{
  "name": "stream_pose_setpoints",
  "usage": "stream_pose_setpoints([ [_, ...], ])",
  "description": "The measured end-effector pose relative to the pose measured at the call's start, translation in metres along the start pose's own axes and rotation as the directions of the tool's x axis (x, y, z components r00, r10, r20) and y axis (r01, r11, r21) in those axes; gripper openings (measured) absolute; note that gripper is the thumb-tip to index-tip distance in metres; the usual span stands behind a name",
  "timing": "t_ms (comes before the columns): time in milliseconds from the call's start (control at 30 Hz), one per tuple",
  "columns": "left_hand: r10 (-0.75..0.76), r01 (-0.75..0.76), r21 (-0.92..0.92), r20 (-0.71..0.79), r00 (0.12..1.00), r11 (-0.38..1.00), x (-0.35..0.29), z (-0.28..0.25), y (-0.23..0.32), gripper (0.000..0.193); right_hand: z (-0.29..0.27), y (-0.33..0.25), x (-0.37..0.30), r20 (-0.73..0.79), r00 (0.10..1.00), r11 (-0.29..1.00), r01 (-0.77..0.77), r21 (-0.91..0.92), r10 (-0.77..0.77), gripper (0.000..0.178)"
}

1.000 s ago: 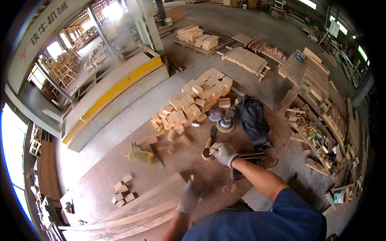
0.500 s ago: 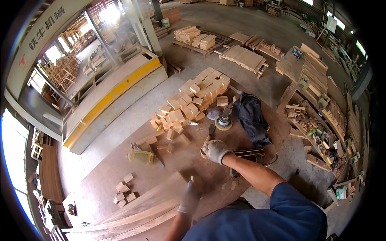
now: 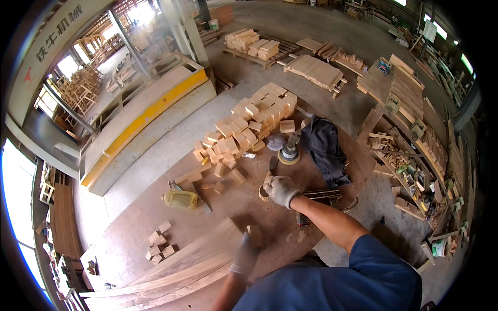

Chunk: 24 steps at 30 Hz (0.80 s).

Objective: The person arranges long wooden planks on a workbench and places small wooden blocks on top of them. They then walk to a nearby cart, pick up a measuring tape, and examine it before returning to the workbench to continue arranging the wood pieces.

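Note:
My left hand [image 3: 245, 256], in a pale work glove, grips a small wood block [image 3: 254, 236] beside the ends of long wooden boards [image 3: 207, 267]. Over the middle of the brown table, my gloved right hand [image 3: 281, 191] is closed around the handle of a small tool with a dark flat end [image 3: 273, 165], which points away from me. By its fingers is a small round container [image 3: 263, 194], partly hidden by the glove. A sander with a yellow pad [image 3: 289, 153] stands just beyond, next to a dark cloth [image 3: 324, 153].
A large heap of wood blocks [image 3: 244, 124] fills the table's far side. Left of my hands lie a yellowish bottle [image 3: 180, 199], a hammer [image 3: 205, 203] and several loose blocks [image 3: 160, 242]. A rack of wood scraps [image 3: 410, 171] stands at right, a yellow-edged machine [image 3: 150, 122] at left.
My right hand has shifted slightly away from me with the tool. My left hand keeps its hold on the block in nearly the same place.

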<state>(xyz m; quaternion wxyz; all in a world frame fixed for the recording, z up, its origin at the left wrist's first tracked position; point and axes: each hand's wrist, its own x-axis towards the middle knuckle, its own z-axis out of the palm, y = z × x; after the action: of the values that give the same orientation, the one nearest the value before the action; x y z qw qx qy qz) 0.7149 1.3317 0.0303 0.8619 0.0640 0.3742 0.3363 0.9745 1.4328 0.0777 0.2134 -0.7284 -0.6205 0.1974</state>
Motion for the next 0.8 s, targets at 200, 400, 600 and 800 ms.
stream_pose_setpoints([
  [200,0.028,-0.031,0.065,0.040,0.999,0.997,-0.003,0.011,-0.002,0.047,0.009,0.019,0.002,0.088,0.996,0.998,-0.007,-0.064,0.013,0.024],
  [400,0.033,-0.038,0.098,0.052,0.998,0.994,-0.005,0.008,-0.003,0.047,0.002,0.008,-0.001,-0.086,0.986,0.990,0.140,-0.035,-0.143,0.023],
  [600,0.067,-0.068,0.106,0.015,0.998,0.992,-0.003,-0.005,-0.005,0.046,-0.004,0.007,-0.003,-0.090,0.984,0.988,0.153,0.013,-0.151,0.026],
  [800,0.047,-0.047,0.005,0.016,0.999,0.999,0.002,-0.007,-0.009,0.048,0.004,0.011,0.001,-0.090,0.989,0.990,0.111,-0.087,-0.119,0.026],
])
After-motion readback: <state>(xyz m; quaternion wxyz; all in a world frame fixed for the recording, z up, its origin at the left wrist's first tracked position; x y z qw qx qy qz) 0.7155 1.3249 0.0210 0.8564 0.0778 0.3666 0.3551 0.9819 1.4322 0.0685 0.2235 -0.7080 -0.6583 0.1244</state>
